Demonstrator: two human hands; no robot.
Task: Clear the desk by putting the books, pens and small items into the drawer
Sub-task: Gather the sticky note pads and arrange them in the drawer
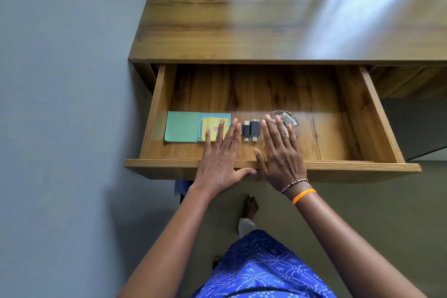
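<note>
The wooden drawer (338,166) stands pulled out from under the desk (242,19). Inside, along its front, lie a green pad (182,126), a blue pad with a yellow one on top (214,117), two small dark USB sticks (251,129), and a clear round dish (294,123) with small items in it. My left hand (221,159) lies flat with fingers apart over the drawer's front edge, fingertips on the yellow pad. My right hand (280,155) is flat too, its fingers covering part of the dish. Neither hand holds anything.
A grey wall (60,80) runs along the desk's left side. Sunlight falls on the right of the desk top. Below the drawer are the floor, my blue patterned clothing (261,266) and a bare foot (251,207).
</note>
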